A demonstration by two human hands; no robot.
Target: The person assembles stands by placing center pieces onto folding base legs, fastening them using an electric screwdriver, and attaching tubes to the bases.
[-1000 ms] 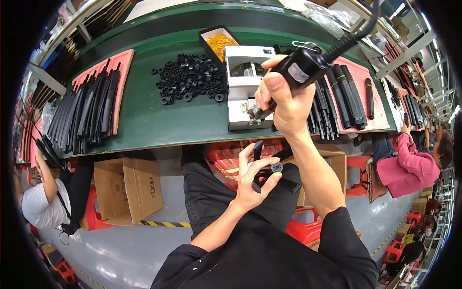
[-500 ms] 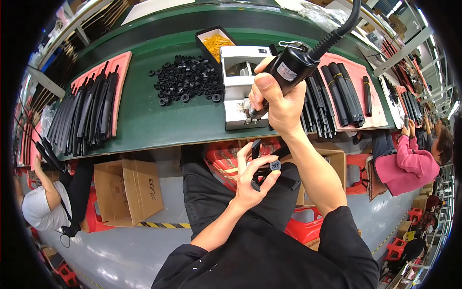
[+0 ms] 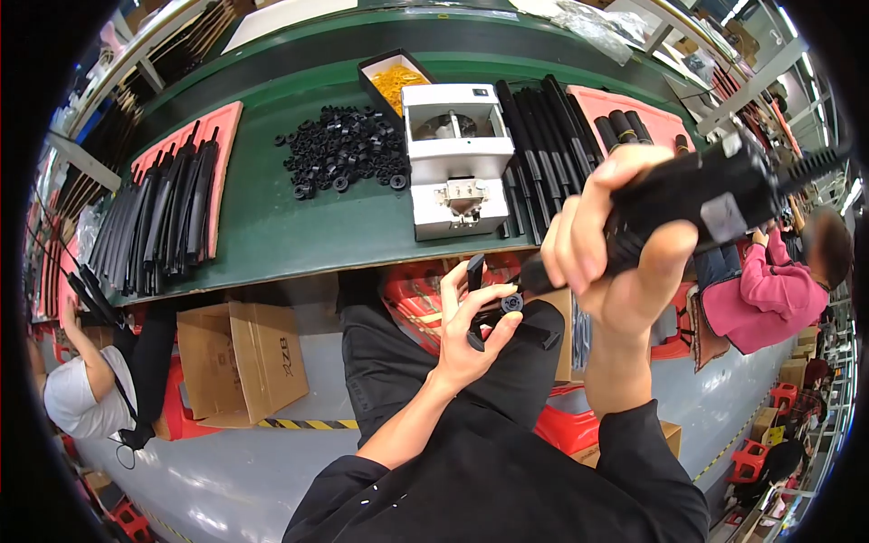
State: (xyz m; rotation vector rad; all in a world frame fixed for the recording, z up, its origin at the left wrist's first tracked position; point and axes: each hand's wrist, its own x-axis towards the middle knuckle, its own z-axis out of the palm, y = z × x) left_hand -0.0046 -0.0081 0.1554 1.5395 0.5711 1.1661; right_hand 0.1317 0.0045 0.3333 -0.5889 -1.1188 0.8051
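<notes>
My right hand [image 3: 625, 244] is wrapped round a black corded electric screwdriver [image 3: 697, 204], blurred by motion. It lies nearly level, its nose pointing left and down. Low over my lap, my left hand [image 3: 463, 337] grips a black tripod leg assembly [image 3: 512, 303] whose round end faces up and whose legs spread out. The screwdriver's nose is right beside that round end; I cannot tell whether its bit touches it. Behind both hands, a white screw feeder [image 3: 459, 149] stands at the bench's front edge.
On the green bench [image 3: 258, 213] lie a heap of black round parts [image 3: 348, 149] and a black box of yellow pieces [image 3: 396, 80]. Black tubes rest on a left pink tray [image 3: 228, 136] and a right pink tray [image 3: 665, 104]. Co-workers sit at both sides; a cardboard box [image 3: 240, 362] stands below.
My right hand has swung the screwdriver away from the screw feeder, right and down, tipping it toward the tripod leg assembly. My left hand holds nearly still.
</notes>
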